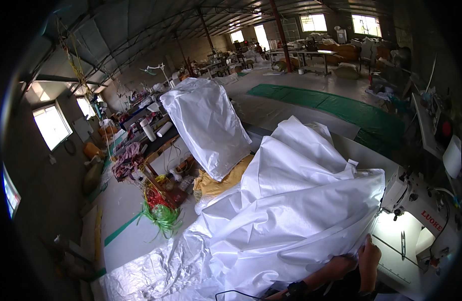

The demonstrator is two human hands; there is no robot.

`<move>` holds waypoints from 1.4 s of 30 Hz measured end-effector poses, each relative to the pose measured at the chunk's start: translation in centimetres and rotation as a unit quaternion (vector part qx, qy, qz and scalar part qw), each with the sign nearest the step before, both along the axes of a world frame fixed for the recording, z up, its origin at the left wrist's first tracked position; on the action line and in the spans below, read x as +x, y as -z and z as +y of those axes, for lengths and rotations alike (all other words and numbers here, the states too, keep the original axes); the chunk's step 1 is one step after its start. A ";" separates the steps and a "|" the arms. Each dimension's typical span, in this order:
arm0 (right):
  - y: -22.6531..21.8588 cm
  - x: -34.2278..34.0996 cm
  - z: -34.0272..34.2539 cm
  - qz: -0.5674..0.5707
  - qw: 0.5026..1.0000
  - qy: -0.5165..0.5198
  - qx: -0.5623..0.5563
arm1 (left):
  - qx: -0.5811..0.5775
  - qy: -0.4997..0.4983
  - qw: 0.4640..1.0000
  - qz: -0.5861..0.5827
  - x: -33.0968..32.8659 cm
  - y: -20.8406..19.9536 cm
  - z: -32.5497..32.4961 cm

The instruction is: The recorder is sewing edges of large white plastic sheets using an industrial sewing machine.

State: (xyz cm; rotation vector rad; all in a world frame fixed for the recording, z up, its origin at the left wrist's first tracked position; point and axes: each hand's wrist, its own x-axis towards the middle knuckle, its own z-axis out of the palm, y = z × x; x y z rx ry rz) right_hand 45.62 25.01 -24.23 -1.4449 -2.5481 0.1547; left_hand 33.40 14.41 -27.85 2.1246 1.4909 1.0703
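A large glossy white plastic sheet (291,200) lies in loose folds, its right edge running up to the lit needle end of a sewing machine (411,200). At its lower right edge my right hand (370,258) is closed, fingers pinching the border just below the machine head. Beside it my left hand (342,266), with a dark band on its wrist, is closed on the sheet's lower edge; its fingertips are partly hidden. On the pale machine bed right of my hands lies a pair of thread snips (403,245).
Ahead stands a tall bundle wrapped in white plastic (206,125), above a yellow sack (223,180). To the left hang green and red strips (163,215) by a cluttered bench. A green mat (311,100) covers floor beyond; a red post (281,35) rises farther back.
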 end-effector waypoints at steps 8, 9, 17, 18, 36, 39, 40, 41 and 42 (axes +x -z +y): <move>0.1 0.1 0.0 0.002 1.000 -0.006 0.000 | -0.007 0.010 1.000 -0.008 -0.1 -0.3 0.0; 0.2 0.1 0.0 0.002 1.000 -0.006 -0.001 | -0.008 0.010 1.000 0.002 -0.1 -0.4 0.0; 0.4 0.1 0.1 -0.001 1.000 0.000 0.006 | -0.020 0.018 0.999 -0.034 -0.2 -0.4 0.0; 0.4 0.1 0.1 0.001 1.000 0.001 0.004 | -0.001 0.016 1.000 -0.016 -0.2 -0.4 0.0; 0.1 0.0 0.1 -0.002 1.000 0.008 -0.012 | -0.148 0.015 0.988 -0.036 0.0 -1.0 0.2; 0.2 0.1 0.0 0.002 1.000 0.012 -0.016 | -0.039 0.015 0.999 -0.027 0.1 -0.9 0.1; 0.2 0.1 -0.1 0.018 1.000 0.007 -0.008 | -0.045 0.013 0.999 -0.026 0.0 -0.8 0.1; 0.2 0.1 -0.1 0.006 1.000 0.010 -0.014 | -0.051 0.011 0.998 -0.025 0.0 -0.6 0.1; 0.2 0.0 0.0 0.008 1.000 0.008 -0.013 | -0.055 0.010 0.998 -0.029 -0.1 -0.3 0.1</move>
